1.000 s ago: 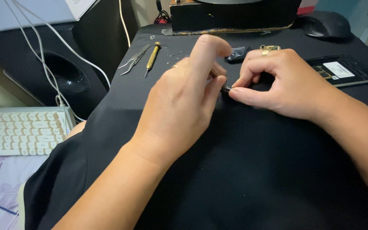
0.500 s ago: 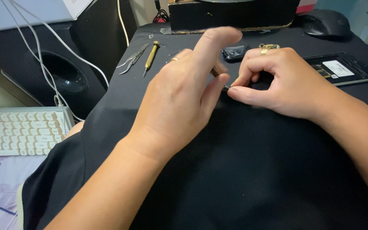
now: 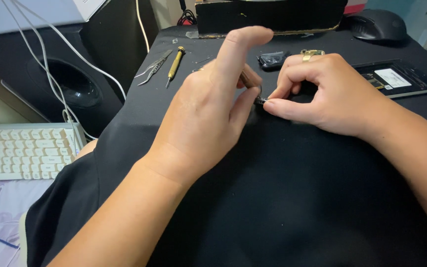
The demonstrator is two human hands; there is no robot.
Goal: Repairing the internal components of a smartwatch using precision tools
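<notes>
Both hands meet over the black cloth (image 3: 282, 198) that covers the desk. The right hand (image 3: 329, 96) pinches a small dark part (image 3: 260, 101) between thumb and forefinger, its grip closed tight on the part's right end, the other fingers curled under. The part lies at the very tips of that grip, just above the cloth, between the 2 hands.

The left hand (image 3: 208, 111) holds a thin brown-handled tool (image 3: 249, 79) between thumb and bent fingers, the forefinger stretched up and free. How tightly this grip closes I cannot tell, since the hand's back hides the fingers. The tool's tip points down to the small part, touching or all but touching it.

Behind the hands on the cloth lie tweezers (image 3: 155, 66) and a brass-handled screwdriver (image 3: 174, 65) side by side, a small black module (image 3: 273, 59), a gold-coloured piece (image 3: 312, 53) and an opened phone (image 3: 396, 79). A computer mouse (image 3: 377, 24) sits at the far right; a white keyboard (image 3: 23, 151) lies off to the left.
</notes>
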